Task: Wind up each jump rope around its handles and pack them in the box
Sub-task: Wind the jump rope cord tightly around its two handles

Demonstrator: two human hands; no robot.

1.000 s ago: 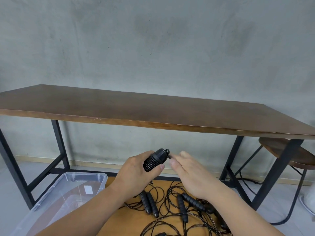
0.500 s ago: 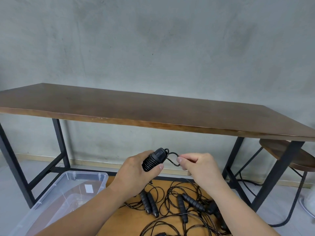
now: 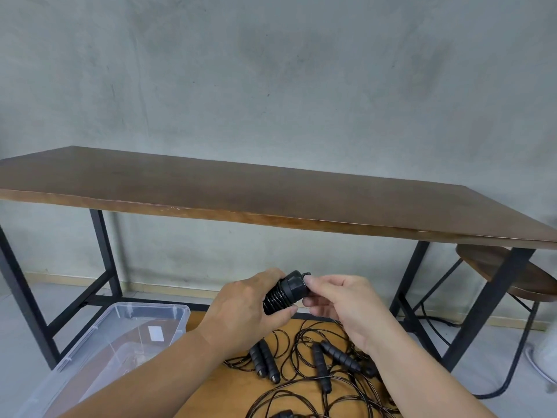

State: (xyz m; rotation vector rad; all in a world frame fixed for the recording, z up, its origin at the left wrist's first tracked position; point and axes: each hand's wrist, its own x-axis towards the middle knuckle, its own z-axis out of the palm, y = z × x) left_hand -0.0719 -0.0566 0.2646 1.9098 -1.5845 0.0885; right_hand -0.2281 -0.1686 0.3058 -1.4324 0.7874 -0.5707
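1. L hand (image 3: pixel 241 315) grips wound jump rope (image 3: pixel 283 292), held above low board w/ loose ropes (image 3: pixel 313 366).
2. R hand (image 3: pixel 343 303) fingertips pinch its top end.
3. Clear box (image 3: pixel 126 336) sits left, on floor.

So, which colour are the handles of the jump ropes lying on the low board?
Black, handles and cords alike; the head view shows it.

The ribbed black jump-rope bundle (image 3: pixel 281 295) was all black; the clear plastic box (image 3: pixel 99 348) (lower left) showed a white label.
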